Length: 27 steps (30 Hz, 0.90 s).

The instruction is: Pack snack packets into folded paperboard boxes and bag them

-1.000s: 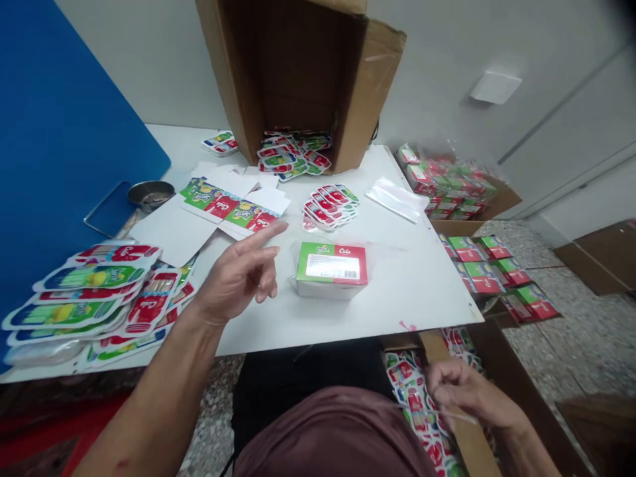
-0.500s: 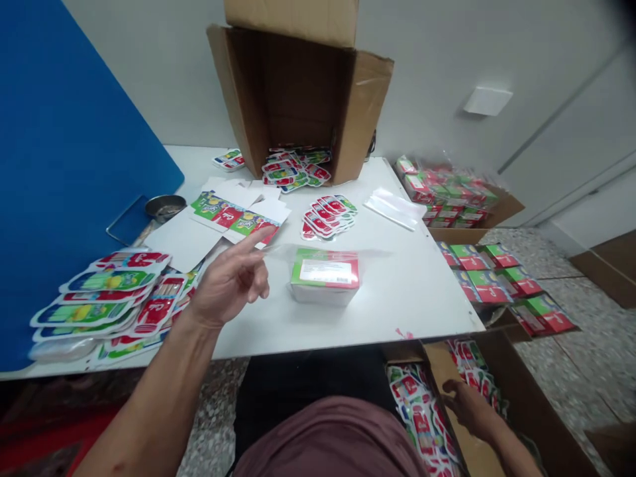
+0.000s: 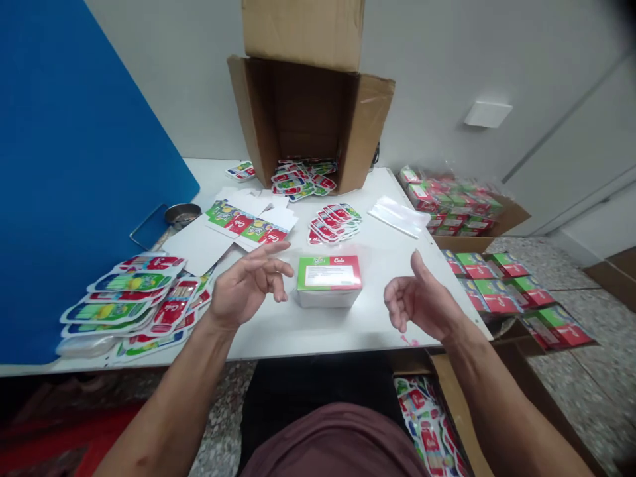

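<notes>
A green and red packed box (image 3: 329, 280) in clear wrap sits in the middle of the white table (image 3: 377, 318). My left hand (image 3: 248, 286) hovers just left of it, fingers loosely curled and apart, holding nothing. To the box's right my right hand (image 3: 422, 301) is raised, thumb up and fingers half curled, empty. Neither hand touches the box.
A stack of printed packets (image 3: 134, 301) lies at the left. Flat printed cards (image 3: 246, 225) and a small packet pile (image 3: 334, 224) lie behind the box. A tipped cardboard carton (image 3: 308, 119) spills packets. Clear bags (image 3: 395, 215) lie right. Cartons of boxes (image 3: 497, 278) and packets (image 3: 427, 430) stand on the floor.
My right hand has come up from the floor carton to the right of the box. The left hand shifted slightly toward the box. The view tilted down a little.
</notes>
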### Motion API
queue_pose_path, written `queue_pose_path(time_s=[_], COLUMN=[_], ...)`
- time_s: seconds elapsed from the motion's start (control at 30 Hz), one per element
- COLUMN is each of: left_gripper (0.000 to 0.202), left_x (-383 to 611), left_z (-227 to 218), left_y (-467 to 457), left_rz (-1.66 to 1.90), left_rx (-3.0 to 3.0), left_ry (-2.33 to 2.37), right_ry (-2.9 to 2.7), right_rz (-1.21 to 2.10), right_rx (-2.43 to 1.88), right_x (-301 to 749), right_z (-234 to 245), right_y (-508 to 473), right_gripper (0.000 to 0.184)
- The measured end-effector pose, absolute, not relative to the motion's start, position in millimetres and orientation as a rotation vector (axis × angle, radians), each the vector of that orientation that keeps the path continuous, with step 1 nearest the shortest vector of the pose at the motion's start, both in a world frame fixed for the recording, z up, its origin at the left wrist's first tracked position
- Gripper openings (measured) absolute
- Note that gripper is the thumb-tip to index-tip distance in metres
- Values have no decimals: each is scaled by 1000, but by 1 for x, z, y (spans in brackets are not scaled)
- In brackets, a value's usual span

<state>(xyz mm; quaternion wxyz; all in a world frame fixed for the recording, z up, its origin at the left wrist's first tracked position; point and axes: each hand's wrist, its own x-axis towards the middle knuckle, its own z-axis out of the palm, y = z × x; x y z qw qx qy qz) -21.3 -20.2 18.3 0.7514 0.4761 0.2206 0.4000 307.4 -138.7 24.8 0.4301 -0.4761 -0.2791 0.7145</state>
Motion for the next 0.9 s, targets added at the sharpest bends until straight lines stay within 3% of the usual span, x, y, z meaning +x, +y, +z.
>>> queue_pose_path(time_s=[0.1, 0.2, 0.27, 0.37, 0.43, 0.6, 0.8, 0.9], left_gripper=[44, 42, 41, 40, 41, 42, 29, 37], left_x=[-25, -30, -32, -36, -39, -41, -17, -7], left_z=[18, 16, 15, 16, 17, 16, -6, -21], left_y=[-20, -18, -16, -13, -14, -27, -63, -80], left_rz=[847, 823, 795, 759, 750, 774, 959, 1055], left_rx=[1094, 1113, 1108, 1104, 1111, 1078, 1025, 972], left_ry=[457, 434, 419, 426, 444, 520, 1049, 1081], right_ry=[-662, -633, -608, -594, -627, -699, -726, -769], right_rz=[1908, 1965, 1966, 1899, 1842, 1687, 1581, 1527], right_rx=[-1201, -1233, -1254, -1242, -1212, -1232, -1257, -1275], right_x=[301, 295, 292, 291, 291, 289, 286, 289], right_z=[34, 42, 45, 43, 37, 21, 0, -16], right_y=[-115, -100, -95, -99, -108, -136, -156, -160], right_gripper=[104, 102, 84, 41, 27, 30, 32, 31])
